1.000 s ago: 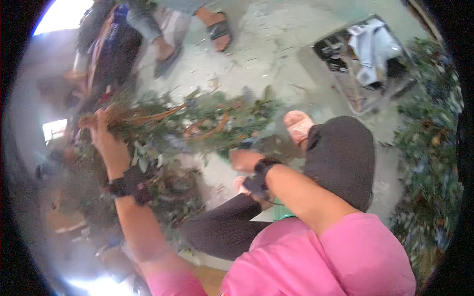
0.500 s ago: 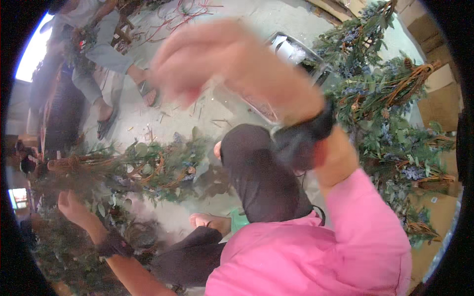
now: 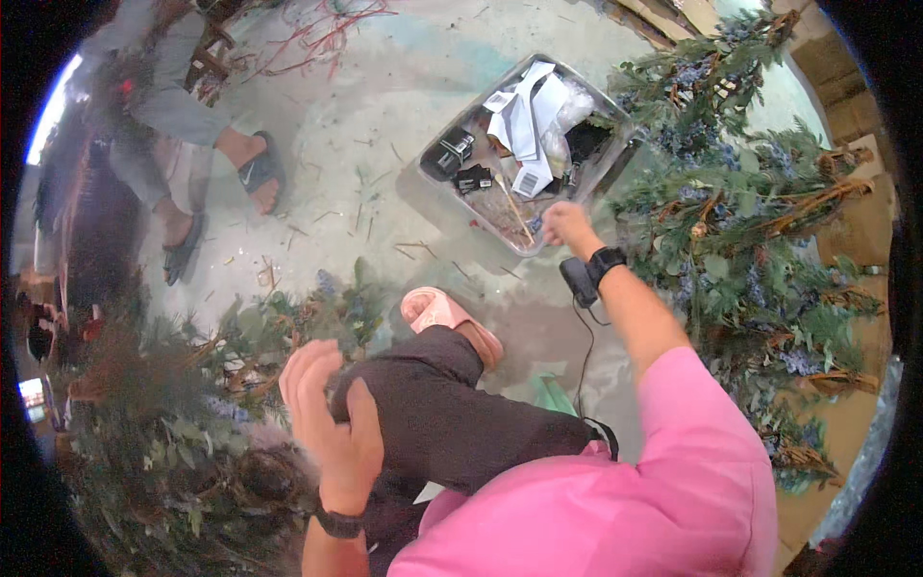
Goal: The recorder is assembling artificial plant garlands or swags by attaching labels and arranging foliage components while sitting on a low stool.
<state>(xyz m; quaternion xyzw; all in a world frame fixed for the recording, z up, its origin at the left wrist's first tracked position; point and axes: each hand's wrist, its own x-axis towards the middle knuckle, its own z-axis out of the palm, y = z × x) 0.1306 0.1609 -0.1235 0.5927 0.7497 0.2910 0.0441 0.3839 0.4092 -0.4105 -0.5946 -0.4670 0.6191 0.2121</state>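
My right hand (image 3: 569, 227) is at the near right corner of a clear plastic bin (image 3: 519, 252), its fingers curled together. Whatever may be between the fingertips is too small to make out. Inside the bin are white paper sheets with tags (image 3: 527, 125), small black boxes (image 3: 452, 152), clear plastic wrap (image 3: 575, 104) and a thin pale stick (image 3: 512, 204). Raised beside my dark-trousered knee, my left hand (image 3: 332, 423) is open and holds nothing, thumb apart from the fingers. Left of it lies a heap of greenery (image 3: 192, 452) with leaves and twigs.
Bundles of greenery with blue berries and twig stems (image 3: 731, 202) line the right side on cardboard (image 3: 860, 240). Another person's sandalled feet (image 3: 258, 173) are at the far left. Cut twigs (image 3: 415, 252) litter the floor, and red strands (image 3: 327, 38) lie farther back.
My right hand has dropped from close before the camera to the bin. My left hand has come rightward, away from the greenery, to my knee. The bin is now in fuller view.
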